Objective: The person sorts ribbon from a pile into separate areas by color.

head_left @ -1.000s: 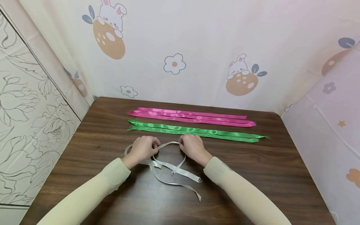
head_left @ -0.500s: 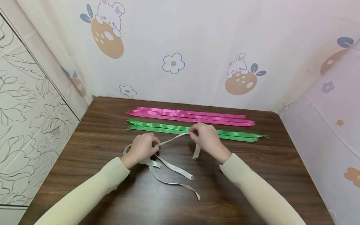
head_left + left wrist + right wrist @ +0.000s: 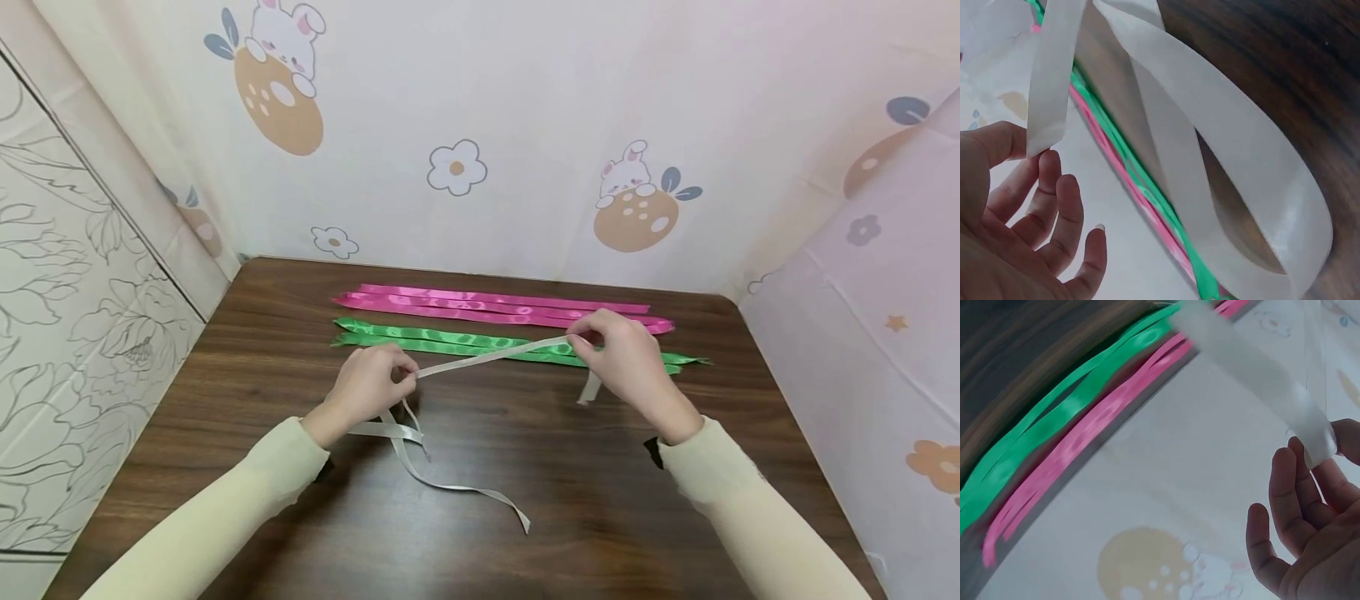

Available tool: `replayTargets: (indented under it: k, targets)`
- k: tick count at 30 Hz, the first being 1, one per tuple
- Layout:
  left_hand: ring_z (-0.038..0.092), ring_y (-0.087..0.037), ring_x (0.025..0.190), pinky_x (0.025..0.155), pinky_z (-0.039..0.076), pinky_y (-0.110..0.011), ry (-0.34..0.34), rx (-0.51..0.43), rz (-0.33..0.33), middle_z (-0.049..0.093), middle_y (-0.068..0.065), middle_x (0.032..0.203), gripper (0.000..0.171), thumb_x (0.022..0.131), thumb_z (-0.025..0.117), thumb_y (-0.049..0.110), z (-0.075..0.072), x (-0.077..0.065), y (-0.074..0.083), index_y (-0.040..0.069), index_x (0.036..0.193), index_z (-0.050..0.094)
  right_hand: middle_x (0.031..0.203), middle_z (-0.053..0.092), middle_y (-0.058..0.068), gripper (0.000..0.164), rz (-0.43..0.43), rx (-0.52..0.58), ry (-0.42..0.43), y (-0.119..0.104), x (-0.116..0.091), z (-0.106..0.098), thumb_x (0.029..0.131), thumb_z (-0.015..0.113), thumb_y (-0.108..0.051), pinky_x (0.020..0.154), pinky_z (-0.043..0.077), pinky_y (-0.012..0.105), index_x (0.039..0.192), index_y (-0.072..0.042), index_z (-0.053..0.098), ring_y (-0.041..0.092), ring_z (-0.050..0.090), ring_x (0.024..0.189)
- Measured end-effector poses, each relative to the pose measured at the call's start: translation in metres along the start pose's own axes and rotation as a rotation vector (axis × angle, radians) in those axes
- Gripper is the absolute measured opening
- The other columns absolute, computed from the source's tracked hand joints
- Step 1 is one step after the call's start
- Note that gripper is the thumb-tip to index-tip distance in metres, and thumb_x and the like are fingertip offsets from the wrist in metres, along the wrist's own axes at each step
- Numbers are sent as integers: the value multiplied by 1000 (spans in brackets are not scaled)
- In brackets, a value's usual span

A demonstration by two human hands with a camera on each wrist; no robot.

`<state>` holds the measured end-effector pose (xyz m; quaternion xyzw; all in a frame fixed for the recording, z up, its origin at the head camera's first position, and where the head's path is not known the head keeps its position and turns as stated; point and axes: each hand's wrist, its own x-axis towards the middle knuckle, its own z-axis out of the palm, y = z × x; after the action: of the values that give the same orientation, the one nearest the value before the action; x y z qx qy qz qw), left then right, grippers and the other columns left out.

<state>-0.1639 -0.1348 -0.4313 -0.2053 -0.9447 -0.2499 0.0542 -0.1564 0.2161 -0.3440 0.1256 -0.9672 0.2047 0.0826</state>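
A white satin ribbon (image 3: 487, 357) stretches nearly straight between the two hands, above the table. The left hand (image 3: 370, 385) pinches it between thumb and forefinger; in the left wrist view the ribbon (image 3: 1054, 81) hangs in front of the fingertips and a wide loop curls beside it. The right hand (image 3: 626, 358) pinches the other part, with a short tail dangling below. In the right wrist view that tail (image 3: 1260, 387) is blurred. Under the left hand, more white ribbon trails over the table, one thin end curving toward the front.
Behind the hands lies a folded green ribbon (image 3: 450, 342), partly covered by the right hand and the white ribbon. Farther back is a folded pink ribbon (image 3: 480, 307). The brown wooden table (image 3: 247, 367) meets a printed curtain (image 3: 525, 108) at its back edge.
The right hand has moved right and slightly away, drawing the white ribbon from a slack arc into a long straight span. One ribbon end has slid back toward the left hand, which moved little.
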Motion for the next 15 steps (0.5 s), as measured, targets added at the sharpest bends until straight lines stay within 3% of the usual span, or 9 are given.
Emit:
replayTargets:
  k: [4, 9, 15]
  targets:
    - [64, -11, 75, 68, 46, -28, 4, -36, 16, 72, 5, 84, 11, 87, 73, 14, -8, 0, -1, 16, 92, 82, 105, 76, 8, 10, 26, 19, -20, 16, -10, -9, 96, 72, -15, 72, 51, 37, 103, -11, 78, 25, 69, 89]
    - [66, -11, 80, 72, 51, -28, 8, -120, 40, 73, 5, 88, 9, 90, 74, 15, -19, 0, -5, 15, 95, 81, 104, 76, 6, 9, 15, 57, -10, 35, -21, -16, 95, 75, -15, 75, 50, 36, 103, -12, 78, 22, 68, 90]
    - [67, -12, 86, 80, 55, -32, -4, -231, 36, 75, 4, 93, 7, 93, 75, 16, -31, 1, -12, 16, 97, 81, 103, 77, 2, 10, 30, 51, 9, 57, -32, -25, 93, 77, -18, 76, 47, 25, 103, -17, 79, 18, 65, 88]
